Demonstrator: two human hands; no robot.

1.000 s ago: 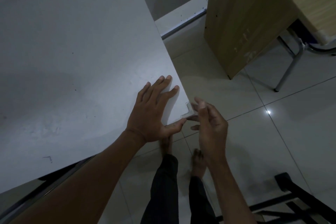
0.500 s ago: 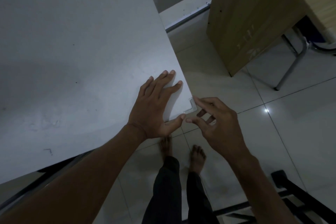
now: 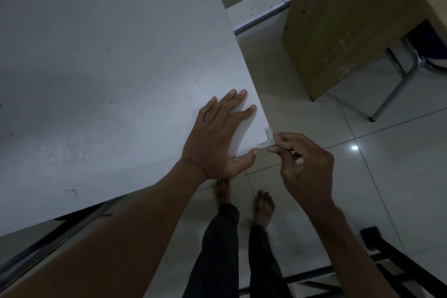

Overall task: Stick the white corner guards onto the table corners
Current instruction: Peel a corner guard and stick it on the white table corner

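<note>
white table [image 3: 108, 55] — pale tiled floor [image 3: 362, 189]

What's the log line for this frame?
left hand: flat on table | right hand: pinching guard at corner

Pale greys, tan wood and dark trousers

Under the left hand [image 3: 217, 138] the table [image 3: 108, 55] is plain pale grey with a few dark specks; the corner guard [image 3: 267, 139] by the right hand [image 3: 304, 164] looks clear to whitish. Below both hands the floor tiles [image 3: 387, 176] are glossy off-white with thin dark joints, and the trousers [image 3: 217, 254] are black. Beyond the right hand, a cabinet [image 3: 338, 19] is tan wood grain.
</note>
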